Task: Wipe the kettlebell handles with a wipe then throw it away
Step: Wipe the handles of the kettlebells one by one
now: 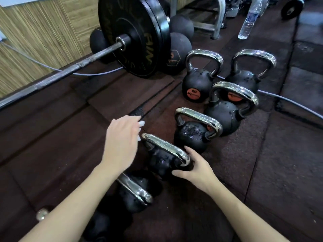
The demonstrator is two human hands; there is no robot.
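From the head camera, the nearest kettlebell handle (166,149) lies between the hands, its long axis running from upper left to lower right. The right hand (194,169) grips the bell just under its lower end; the left hand (122,142) hovers open beside the upper end. No wipe shows. The bumper plate (134,34) reads "RW"; a kettlebell's orange label (193,93) is too blurred to read.

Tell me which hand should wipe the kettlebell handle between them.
Left, probably. The left hand hovers open beside the chrome handle of the black kettlebell, free to move. The right hand braces that kettlebell's body. No wipe is visible.
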